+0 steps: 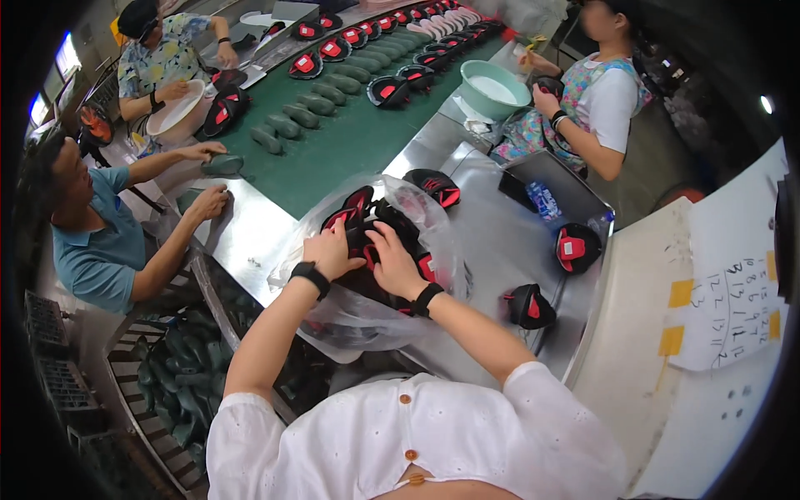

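A clear plastic bag (pixel 450 242) stands open before me, filled with black-and-red shoe uppers (pixel 398 223). My left hand (pixel 330 252) reaches into its mouth, fingers bent over a black upper. From the right, my right hand (pixel 395 265) closes on the same dark piece, its fingers partly hidden among the uppers. Just beyond the bag, a black upper with red lacing (pixel 435 188) rests on the metal table. Two more, an upper with a red tongue (pixel 577 248) and a smaller-looking upper (pixel 530 306), lie to the right.
On the green table (pixel 292 179) are rows of dark green shoe lasts (pixel 315 103) and uppers. Co-workers sit left and right; one person's hand (pixel 218 163) touches a last. A pale green basin (pixel 495 88), a metal tray (pixel 575 196) and a crate of lasts (pixel 179 367) are around.
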Available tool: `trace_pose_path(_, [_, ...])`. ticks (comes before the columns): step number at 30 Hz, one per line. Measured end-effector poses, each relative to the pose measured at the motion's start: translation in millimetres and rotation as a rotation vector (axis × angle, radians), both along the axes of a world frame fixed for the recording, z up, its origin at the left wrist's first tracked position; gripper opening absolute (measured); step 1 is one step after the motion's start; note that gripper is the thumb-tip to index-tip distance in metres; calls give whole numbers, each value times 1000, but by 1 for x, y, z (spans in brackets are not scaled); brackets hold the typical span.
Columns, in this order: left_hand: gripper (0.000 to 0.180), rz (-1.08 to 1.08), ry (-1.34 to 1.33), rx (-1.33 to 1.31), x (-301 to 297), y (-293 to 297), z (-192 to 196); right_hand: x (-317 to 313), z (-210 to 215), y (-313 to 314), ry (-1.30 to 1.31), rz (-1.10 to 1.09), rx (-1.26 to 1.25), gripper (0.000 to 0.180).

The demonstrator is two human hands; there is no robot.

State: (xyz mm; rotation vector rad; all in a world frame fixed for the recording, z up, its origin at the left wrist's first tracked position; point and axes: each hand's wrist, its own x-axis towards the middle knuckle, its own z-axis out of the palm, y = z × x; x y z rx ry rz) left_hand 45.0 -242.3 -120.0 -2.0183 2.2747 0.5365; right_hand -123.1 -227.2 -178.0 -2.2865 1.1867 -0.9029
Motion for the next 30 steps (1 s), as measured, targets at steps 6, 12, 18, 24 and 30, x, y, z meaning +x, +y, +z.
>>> trace_pose_path(6, [68,-45,69,111,14,-48,-27,-17,29,-39,224,0,31,46])
trace_pose_path(12, [53,461,1653,166,113,9,-37,0,36,-74,423,118,-304,49])
trace_pose_path(18, [51,608,2159,57,115,57,-35,16,-19,-104,774,326,-239,13])
trace_pose_path(24, [34,656,2222,-52,132,65,-39,-49,72,-84,-437,112,757,24])
trace_pose_path(30, [37,446,2182,57,76,34,-28,-92,88,-44,-1028,329,1158,27])
